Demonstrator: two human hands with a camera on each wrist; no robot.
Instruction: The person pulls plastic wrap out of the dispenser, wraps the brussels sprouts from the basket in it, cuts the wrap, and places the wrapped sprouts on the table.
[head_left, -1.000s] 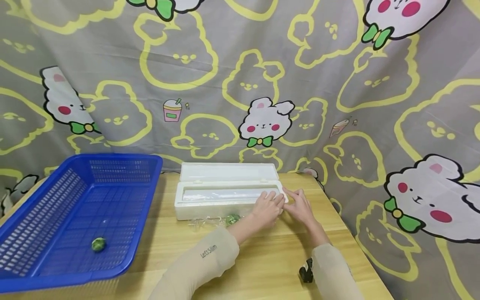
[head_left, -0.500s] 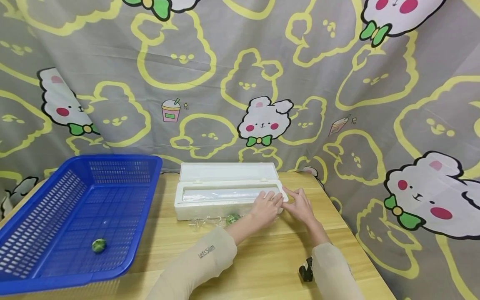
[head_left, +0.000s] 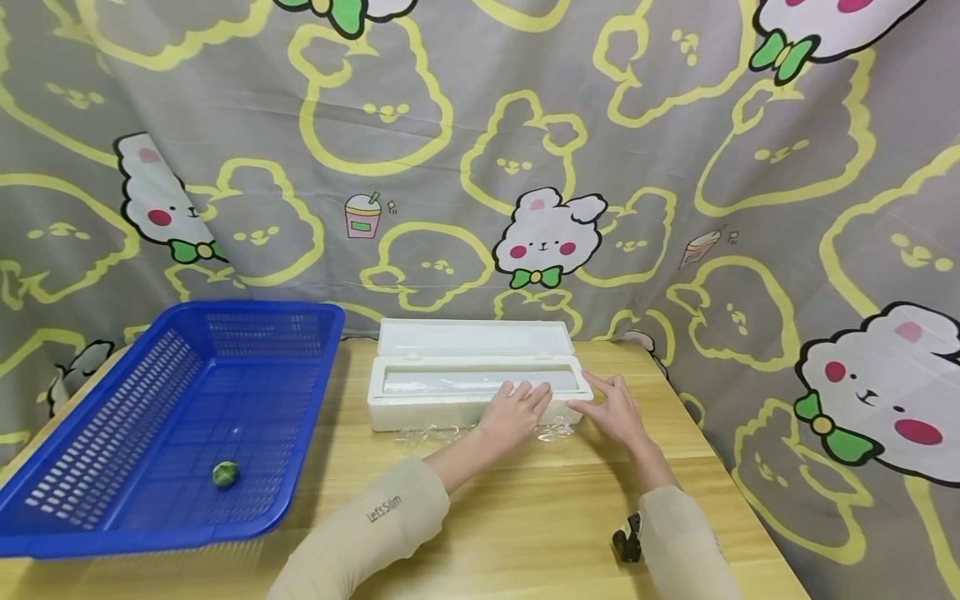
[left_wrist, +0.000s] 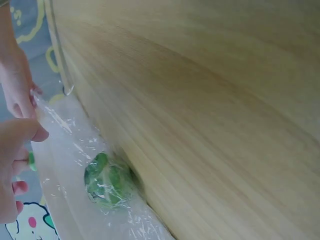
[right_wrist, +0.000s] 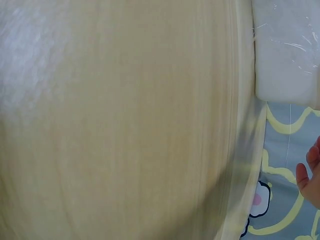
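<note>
A white cling film box (head_left: pixel 427 414) stands with its lid up and a roll of film (head_left: pixel 442 381) inside. My left hand (head_left: pixel 513 417) grips its front edge, fingers over the top and thumb on the front; a small green piece (left_wrist: pixel 32 161) shows at those fingers in the left wrist view. My right hand (head_left: pixel 618 412) holds the box's right end between thumb and fingers. Clear film (left_wrist: pixel 65 125) hangs down the front. Under that film lies a Brussels sprout (left_wrist: pixel 107 181), hidden behind my left hand and forearm in the head view.
On the left of the wooden table (head_left: pixel 540 517) stands a blue basket (head_left: pixel 318 400) with another Brussels sprout (head_left: pixel 225 475) in it. Behind the table hangs a patterned grey curtain (head_left: pixel 450 167). A black object (head_left: pixel 627 537) sits by my right cuff.
My left hand has slid leftward along the front edge of the box. My right hand stays at the right end. The head view has shifted slightly.
</note>
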